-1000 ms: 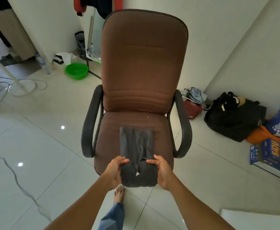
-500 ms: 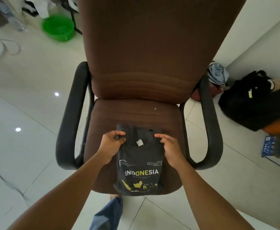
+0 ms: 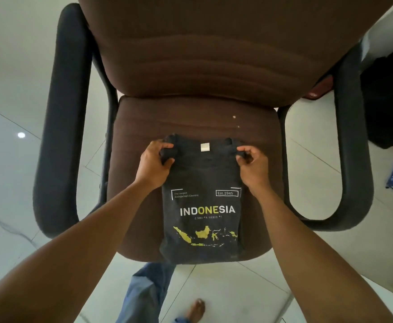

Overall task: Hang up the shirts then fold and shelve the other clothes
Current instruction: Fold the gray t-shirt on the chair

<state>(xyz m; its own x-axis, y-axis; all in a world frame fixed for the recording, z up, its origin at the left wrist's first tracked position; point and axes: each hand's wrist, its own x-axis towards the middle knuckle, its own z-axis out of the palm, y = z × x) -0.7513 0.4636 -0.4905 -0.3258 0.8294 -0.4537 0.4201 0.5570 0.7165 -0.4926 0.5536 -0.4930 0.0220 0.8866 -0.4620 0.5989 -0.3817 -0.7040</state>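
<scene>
- Here, left hand (image 3: 154, 163) and right hand (image 3: 252, 164) each pinch a top corner of the folded black shirt (image 3: 202, 206), fingers (image 3: 164, 145) curled into cloth.
- The shirt lies flat on the seat of the brown chair (image 3: 144, 127).
- Right of the chair, on the tiled floor (image 3: 9, 164), seemingly a black bag (image 3: 386, 101).

A folded dark T-shirt (image 3: 202, 201) printed "INDONESIA" lies on the brown chair seat (image 3: 144, 127), its lower end at the seat's front edge. The left hand (image 3: 154, 163) pinches its far left corner and the right hand (image 3: 251, 165) its far right corner. A bare foot (image 3: 196, 310) stands on the white tiled floor (image 3: 9, 141).
</scene>
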